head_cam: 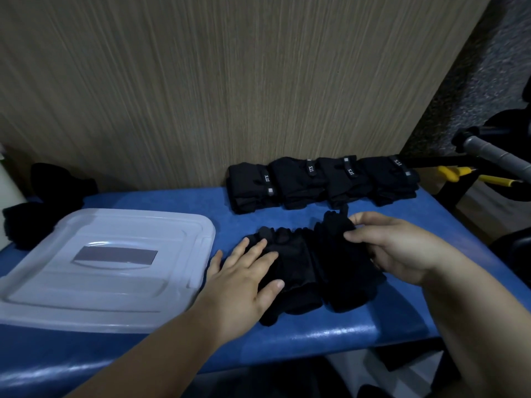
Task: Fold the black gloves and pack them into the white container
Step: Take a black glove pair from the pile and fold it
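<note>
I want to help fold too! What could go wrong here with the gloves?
1. The black gloves lie close to the front edge of the blue table, so a tug might slide them off.
2. The right hand pinches only the finger part while the left hand presses flat on them, so the fold may come out crooked.
3. The white container is closed, so folded gloves cannot go in until someone opens it.

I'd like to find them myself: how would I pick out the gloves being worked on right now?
Start at the blue table. Right of the white container, near the front edge, lie the loose gloves. Unlike the four folded bundles lined along the wall, these have a left hand pressing flat and a right hand pinching them.
</note>
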Demonstrator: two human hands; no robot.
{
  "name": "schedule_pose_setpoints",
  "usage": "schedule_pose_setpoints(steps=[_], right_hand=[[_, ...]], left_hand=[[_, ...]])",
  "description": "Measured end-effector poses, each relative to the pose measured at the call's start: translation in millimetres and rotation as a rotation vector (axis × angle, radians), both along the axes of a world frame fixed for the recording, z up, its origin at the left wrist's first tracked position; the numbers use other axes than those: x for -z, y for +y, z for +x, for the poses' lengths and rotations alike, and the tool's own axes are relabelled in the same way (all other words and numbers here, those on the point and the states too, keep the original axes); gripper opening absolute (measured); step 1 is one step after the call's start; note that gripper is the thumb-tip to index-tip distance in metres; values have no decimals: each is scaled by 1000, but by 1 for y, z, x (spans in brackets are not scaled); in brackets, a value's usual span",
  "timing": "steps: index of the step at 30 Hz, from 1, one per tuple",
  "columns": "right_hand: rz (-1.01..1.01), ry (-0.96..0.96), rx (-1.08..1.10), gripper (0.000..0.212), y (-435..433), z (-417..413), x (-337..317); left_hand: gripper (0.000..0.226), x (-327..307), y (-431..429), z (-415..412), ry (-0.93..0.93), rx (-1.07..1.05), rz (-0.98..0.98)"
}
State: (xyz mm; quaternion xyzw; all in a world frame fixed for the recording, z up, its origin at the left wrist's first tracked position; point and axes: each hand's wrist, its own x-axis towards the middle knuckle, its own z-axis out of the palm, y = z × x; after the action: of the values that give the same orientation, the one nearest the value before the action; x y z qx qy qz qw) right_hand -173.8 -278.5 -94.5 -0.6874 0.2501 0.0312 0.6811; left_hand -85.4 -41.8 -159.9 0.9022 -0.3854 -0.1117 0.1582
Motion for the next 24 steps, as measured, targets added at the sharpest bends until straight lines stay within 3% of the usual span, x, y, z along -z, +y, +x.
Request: schedule_pose_setpoints(steps=[3,6,9,11,14,17,21,24], right_hand=[[160,-85,-57,40,20,3,-5],[158,-107,-163,47,35,4,-4],[-56,-107,-117,24,35,10,1],[-312,-49,-33,11,26,13,9],[-603,126,-6,8,15,13,21],[-564,205,-62,21,21,13,28],[-450,159,-76,38,32,16,30],[-262,100,-63,51,37,18,27]], left_hand=[[47,-1,0,5,97,-31,-148],[36,0,-1,13,194,-108,-346],[31,2,-1,17,219,-173,-425],[28,4,-1,17,186,-189,-407],[25,3,-2,17,173,-210,-407],[28,-3,-5,14,176,-239,-386],[40,-5,-10,9,155,-255,-367],[37,-3,-13,9,134,-278,-370]])
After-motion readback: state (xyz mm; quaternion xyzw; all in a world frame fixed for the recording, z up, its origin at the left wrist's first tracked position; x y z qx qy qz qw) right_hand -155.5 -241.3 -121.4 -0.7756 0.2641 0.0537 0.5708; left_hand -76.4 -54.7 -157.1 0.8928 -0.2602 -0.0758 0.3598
